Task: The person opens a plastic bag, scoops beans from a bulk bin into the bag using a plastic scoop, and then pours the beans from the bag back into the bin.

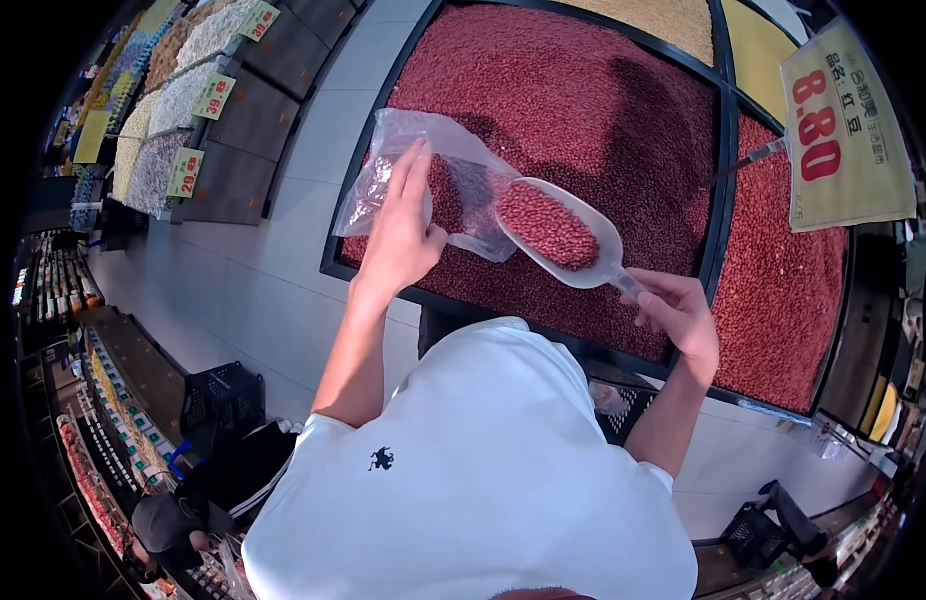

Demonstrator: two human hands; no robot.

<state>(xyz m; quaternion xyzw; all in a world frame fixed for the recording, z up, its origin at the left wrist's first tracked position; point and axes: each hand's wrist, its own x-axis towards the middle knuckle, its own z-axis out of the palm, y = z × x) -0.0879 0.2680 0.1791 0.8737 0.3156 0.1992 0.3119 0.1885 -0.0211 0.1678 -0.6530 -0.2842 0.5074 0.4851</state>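
Note:
A clear plastic bag [468, 190] with some red beans inside lies over the large bin of dark red beans [543, 70]. My left hand [401, 230] is on the bag's left part, its fingers pressed together against the plastic. In my right hand [678, 315] is the handle of a translucent scoop [611, 250], held between thumb and fingers. Red beans [548, 225] fill the scoop's bowl, and its front edge touches or overlaps the bag's right side. Whether the scoop's tip is inside the bag's mouth I cannot tell.
A black divider [721, 190] separates a second bin of red beans [773, 330]. A yellow price sign [843, 130] stands at the right. Shelves with priced goods line the left. A person in a dark cap [168, 525] is at the lower left, near a black basket [221, 400].

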